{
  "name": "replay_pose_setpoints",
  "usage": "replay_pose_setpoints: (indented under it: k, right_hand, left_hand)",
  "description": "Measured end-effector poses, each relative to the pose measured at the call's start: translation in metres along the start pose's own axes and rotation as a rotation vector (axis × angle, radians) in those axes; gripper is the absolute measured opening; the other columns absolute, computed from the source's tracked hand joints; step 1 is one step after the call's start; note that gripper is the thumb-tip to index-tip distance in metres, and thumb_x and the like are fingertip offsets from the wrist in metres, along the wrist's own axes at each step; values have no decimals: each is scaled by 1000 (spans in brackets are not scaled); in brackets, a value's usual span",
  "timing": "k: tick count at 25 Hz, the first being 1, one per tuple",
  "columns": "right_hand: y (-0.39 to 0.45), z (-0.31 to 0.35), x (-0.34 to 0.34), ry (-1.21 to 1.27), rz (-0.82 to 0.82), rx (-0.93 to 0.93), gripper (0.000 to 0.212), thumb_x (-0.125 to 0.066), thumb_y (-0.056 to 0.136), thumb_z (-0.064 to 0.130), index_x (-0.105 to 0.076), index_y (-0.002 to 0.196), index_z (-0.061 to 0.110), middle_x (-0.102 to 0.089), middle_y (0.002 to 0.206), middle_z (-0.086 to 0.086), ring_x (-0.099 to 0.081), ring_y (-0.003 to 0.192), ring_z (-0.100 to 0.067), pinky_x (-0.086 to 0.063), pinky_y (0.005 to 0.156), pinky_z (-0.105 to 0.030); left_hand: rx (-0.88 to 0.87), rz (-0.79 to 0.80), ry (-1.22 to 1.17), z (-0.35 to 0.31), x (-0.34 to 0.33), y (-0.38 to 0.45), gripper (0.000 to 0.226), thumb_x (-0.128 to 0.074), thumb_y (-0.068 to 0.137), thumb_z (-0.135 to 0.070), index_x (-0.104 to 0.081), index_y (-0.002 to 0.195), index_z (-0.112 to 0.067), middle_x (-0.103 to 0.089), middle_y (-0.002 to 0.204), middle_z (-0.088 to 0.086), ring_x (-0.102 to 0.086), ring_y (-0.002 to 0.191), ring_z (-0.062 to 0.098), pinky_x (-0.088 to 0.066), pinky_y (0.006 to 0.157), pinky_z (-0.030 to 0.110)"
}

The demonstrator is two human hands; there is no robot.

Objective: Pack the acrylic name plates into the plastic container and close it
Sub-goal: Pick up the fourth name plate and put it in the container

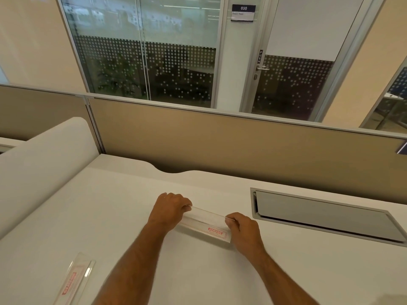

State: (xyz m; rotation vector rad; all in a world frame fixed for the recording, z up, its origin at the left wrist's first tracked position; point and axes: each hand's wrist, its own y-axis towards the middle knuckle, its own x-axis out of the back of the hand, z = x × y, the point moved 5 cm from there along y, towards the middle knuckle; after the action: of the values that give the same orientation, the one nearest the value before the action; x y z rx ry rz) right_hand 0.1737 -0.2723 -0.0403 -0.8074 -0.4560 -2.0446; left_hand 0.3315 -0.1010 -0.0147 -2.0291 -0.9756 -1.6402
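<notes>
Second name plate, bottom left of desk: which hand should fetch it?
Left, probably. The left hand is nearer that second name plate; the right hand would cross over, and can steady the held plate.

Both bare forearms forward, left hand (170, 209) and right hand (243, 227) in pinching grip.

Bare desk (123, 216) lies open leftward; cable hatch (326, 216) on the right, partition (220, 139) behind.
</notes>
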Motion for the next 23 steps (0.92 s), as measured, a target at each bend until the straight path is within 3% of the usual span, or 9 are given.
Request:
replay_pose_setpoints:
  k: [4,7,9,12,15,18,20,23]
  right_hand:
    - [-19,-5,23,259,14,-128,14,-61,93,12,-72,87,20,-74,82,0,-71,77,-18,-61,79,-36]
    - [-39,-9,38,416,84,-259,11,-63,93,12,-73,91,14,-73,88,-12,-67,78,-23,-63,68,-41]
    - [-52,-8,46,478,155,-262,14,-65,92,23,-74,93,13,-72,97,-10,-63,85,-22,-61,61,-36]
    - [-71,-1,55,451,317,-193,42,-71,77,55,-75,94,17,-72,101,-4,-64,87,-20,-55,59,-28]
    - [-86,1,61,340,459,-157,56,-79,64,61,-76,98,17,-74,100,-7,-64,78,-17,-54,62,-29]
    - [-98,-2,68,342,484,-214,61,-83,60,59,-77,97,12,-74,99,-13,-62,73,-17,-53,65,-29]
    - [-105,-6,74,410,434,-295,65,-85,56,57,-76,96,7,-74,95,-13,-61,74,-20,-52,65,-28]
    - [-120,-11,79,550,361,-423,64,-84,59,50,-75,102,4,-63,93,-10,-56,75,-23,-51,62,-26]
  left_hand:
    - [190,140,-407,-14,4,-23,21,-64,92,-27,-75,108,-19,-73,112,-3,-65,99,13,-47,90,23]
    - [274,248,-589,-25,2,-38,17,-70,87,-19,-77,102,-13,-75,103,-1,-65,89,8,-48,78,18]
    - [335,309,-664,-34,2,-50,15,-71,85,-13,-78,98,-9,-75,96,2,-66,86,11,-50,71,19]
    - [401,411,-703,-45,-2,-66,15,-71,82,-10,-80,93,-7,-76,96,6,-67,88,17,-54,71,25]
    - [489,542,-640,-54,-2,-84,22,-74,75,-24,-80,93,-12,-76,100,9,-70,87,23,-49,54,24]
    - [584,597,-732,-66,9,-100,56,-71,74,-62,-73,101,-13,-72,100,6,-69,88,23,-52,60,29]
    - [678,533,-967,-70,17,-106,77,-56,71,-81,-66,108,-14,-69,104,6,-65,95,24,-56,67,33]
    - [760,332,-1336,-77,28,-114,68,-53,74,-80,-59,103,-18,-65,103,8,-66,97,31,-60,77,41]
